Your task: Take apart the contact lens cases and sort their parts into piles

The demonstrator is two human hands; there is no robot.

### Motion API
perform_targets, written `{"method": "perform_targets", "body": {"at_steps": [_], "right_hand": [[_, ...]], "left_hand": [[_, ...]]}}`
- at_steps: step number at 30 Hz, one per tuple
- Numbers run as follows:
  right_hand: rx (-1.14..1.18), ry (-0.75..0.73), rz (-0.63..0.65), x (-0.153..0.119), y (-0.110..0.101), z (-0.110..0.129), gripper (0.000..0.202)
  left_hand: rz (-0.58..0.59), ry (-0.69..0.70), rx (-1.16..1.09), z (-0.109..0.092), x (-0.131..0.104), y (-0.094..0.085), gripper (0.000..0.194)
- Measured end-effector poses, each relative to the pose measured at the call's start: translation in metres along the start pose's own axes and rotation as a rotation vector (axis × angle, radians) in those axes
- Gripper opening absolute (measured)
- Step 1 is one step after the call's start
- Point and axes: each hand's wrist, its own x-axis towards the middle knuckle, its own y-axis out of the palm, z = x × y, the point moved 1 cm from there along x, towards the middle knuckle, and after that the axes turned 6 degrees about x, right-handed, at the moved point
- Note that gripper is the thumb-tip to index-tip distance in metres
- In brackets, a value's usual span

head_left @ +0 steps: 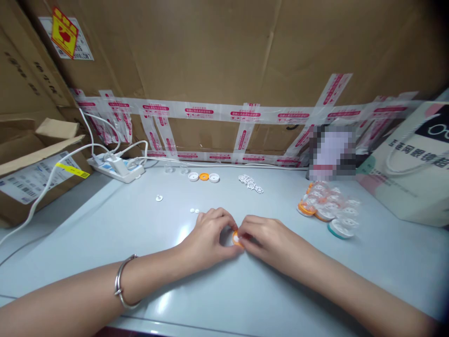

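Observation:
An orange ring-shaped plastic part with a white centre (236,238) lies at the middle of the table, between my hands. My left hand (214,236) curls around its left side, thumb at the near edge and fingertips at the far edge. From the right, the pinched fingers of my right hand (261,236) press at its top; whatever they may hold is hidden. Beyond my left hand lie two small white discs (194,210) and a small white part with a stem (159,198). Farther back sit two white round cups (213,178) with an orange ring (204,177) between them.
White cog-like pieces (250,183) form a pile at the back. Clear-topped round assemblies (340,229) cluster at the right beside a paper bag (410,164). A white power strip (119,171) and cables stand back left, near an open carton (42,168). A large cardboard box (210,56) walls the back.

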Motion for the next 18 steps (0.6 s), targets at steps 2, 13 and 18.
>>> {"method": "perform_targets", "body": {"at_steps": [2,13,18], "right_hand": [[-0.031,-0.001,-0.002,0.0005,0.0008,-0.0001,0.016],[-0.162,-0.128,-0.083,0.0017,0.0079,-0.0034,0.012],[-0.185,-0.178,-0.037,0.0005,0.0037,-0.0043,0.013]], "left_hand": [[0.006,0.008,0.003,-0.0006,0.0004,-0.0003,0.020],[0.015,0.039,0.034,0.0007,0.0014,-0.0018,0.020],[0.021,0.030,0.035,-0.0011,0.0022,-0.0037,0.021]]}}
